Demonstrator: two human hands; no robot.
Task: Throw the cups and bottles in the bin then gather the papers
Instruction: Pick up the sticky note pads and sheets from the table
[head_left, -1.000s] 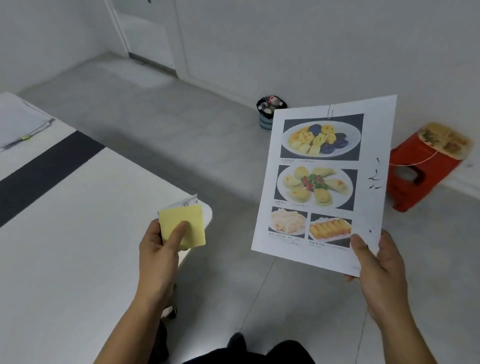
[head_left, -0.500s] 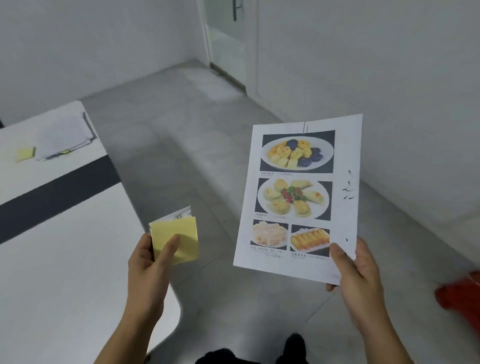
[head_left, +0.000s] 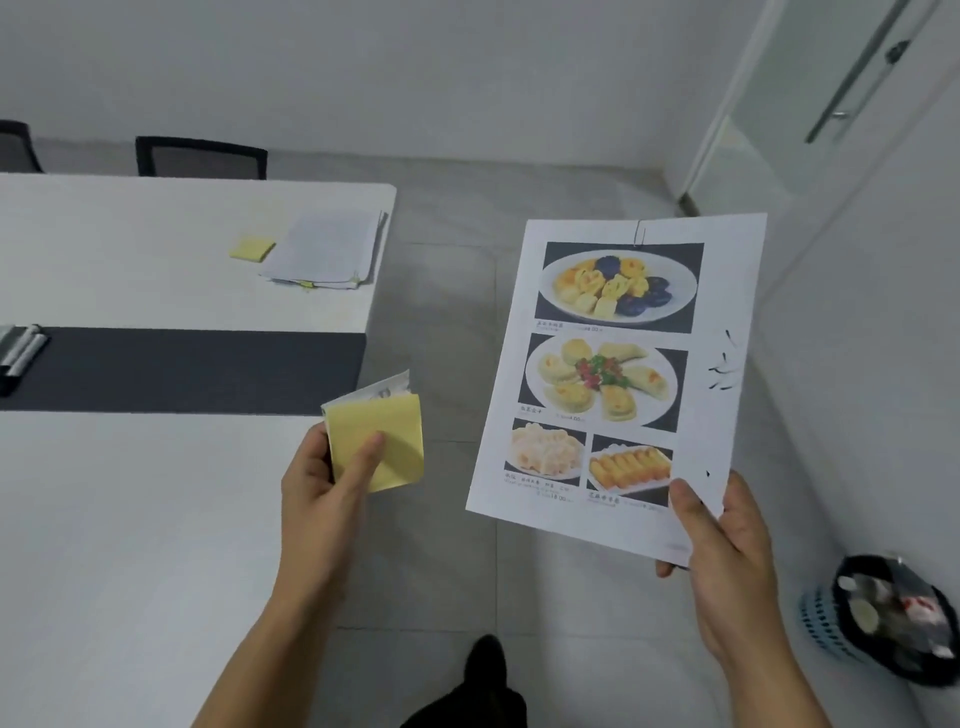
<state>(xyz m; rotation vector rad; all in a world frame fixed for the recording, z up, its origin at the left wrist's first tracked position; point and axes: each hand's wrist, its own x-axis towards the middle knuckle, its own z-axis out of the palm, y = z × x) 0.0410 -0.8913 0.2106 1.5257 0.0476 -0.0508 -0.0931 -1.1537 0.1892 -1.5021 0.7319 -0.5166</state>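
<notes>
While both hands are raised and well apart, each one grips paper. The left hand (head_left: 322, 499) pinches a block of yellow notes (head_left: 387, 441), with the thumb pressed on the top face and the fingers curled behind. A folded white slip (head_left: 388, 385) stands up behind the notes in the same grip. This hand sits at the right edge of the counter (head_left: 130, 519).

The right hand (head_left: 727, 571) holds a printed sheet (head_left: 613, 374) by its lower right corner, thumb on the front and fingers behind. The sheet is upright, tilted slightly, and hangs over the floor (head_left: 447, 312). It shows four food photographs and some black pen marks near its right margin.

On the far part of the counter, near the right edge, lies a stack (head_left: 327, 249) of white papers. A yellow pad (head_left: 253, 248) lies just beside it on the left. Markers (head_left: 21, 348) lie at the left edge of the view, on the counter's dark band.

The bin (head_left: 831, 623) stands on the floor at lower right, against the wall. It has a black liner and holds rubbish too blurred to identify.

Two chairs (head_left: 200, 156) stand behind the counter. A door (head_left: 831, 104) is at upper right, and a dark shoe (head_left: 485, 662) shows at the bottom.
</notes>
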